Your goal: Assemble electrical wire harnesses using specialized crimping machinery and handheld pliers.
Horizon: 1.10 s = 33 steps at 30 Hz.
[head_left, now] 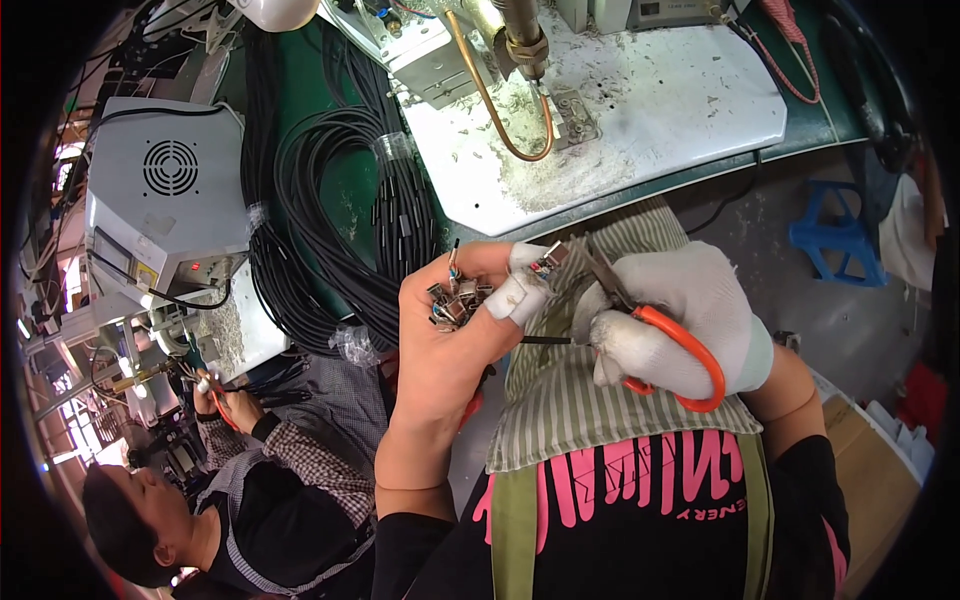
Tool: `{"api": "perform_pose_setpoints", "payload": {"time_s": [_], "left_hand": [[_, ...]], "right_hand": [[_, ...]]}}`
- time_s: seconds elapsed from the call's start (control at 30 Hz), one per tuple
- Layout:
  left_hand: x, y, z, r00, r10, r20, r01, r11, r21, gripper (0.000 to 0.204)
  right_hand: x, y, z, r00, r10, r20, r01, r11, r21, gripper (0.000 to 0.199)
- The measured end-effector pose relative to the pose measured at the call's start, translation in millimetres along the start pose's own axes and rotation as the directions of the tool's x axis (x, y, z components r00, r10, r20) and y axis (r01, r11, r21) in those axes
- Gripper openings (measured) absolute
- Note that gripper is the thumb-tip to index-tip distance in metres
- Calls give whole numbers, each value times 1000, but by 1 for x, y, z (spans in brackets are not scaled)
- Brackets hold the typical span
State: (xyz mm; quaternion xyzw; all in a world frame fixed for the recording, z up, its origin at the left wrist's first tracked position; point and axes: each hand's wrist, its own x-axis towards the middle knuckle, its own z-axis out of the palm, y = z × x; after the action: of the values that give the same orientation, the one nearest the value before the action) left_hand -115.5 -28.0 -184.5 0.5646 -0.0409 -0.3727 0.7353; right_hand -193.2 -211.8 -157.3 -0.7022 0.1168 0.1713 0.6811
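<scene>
Okay, trimming-type work here, so some tips. Left hand (pixel 440 345) pinches one small metal connector (pixel 550 259) between taped thumb and forefinger, with a bunch of connectors (pixel 460 303) tucked behind them in the same hand. Right hand (pixel 690 285), gloved, is wrapped around orange-handled scissors (pixel 650 314), blades pointing up at the pinched connector. Can't tell if they touch it. All of this sits above the striped apron (pixel 610 415), just off the table (pixel 310 95).

IMO: pinch close to the spot being worked so the piece can't twist, use just the blade tips, and angle them away from that thumb. I'd watch the black cable (pixel 548 340) between the hands too, easy to nick. And a smaller bunch would probably make for a steadier pinch.
</scene>
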Motion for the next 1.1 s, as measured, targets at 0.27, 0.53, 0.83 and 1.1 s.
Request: {"api": "perform_pose_setpoints", "payload": {"time_s": [0.27,0.53,0.83,1.1], "left_hand": [[2,-1,1,1000,17,11,-18,999,44,21],[0,-4,10,996,86,20,-87,989,120,20],[-4,-4,7,990,135,-31,-127,974,189,18],[-2,-3,8,989,137,-62,-116,958,263,20]], "right_hand": [[-1,-2,-2,998,55,-20,-53,994,96,15],[9,16,11,841,-448,-303,227,801,-554,14],[-1,-11,-4,968,127,-217,-67,962,264,15],[-8,-7,-8,975,122,188,-138,988,74,18]]}}
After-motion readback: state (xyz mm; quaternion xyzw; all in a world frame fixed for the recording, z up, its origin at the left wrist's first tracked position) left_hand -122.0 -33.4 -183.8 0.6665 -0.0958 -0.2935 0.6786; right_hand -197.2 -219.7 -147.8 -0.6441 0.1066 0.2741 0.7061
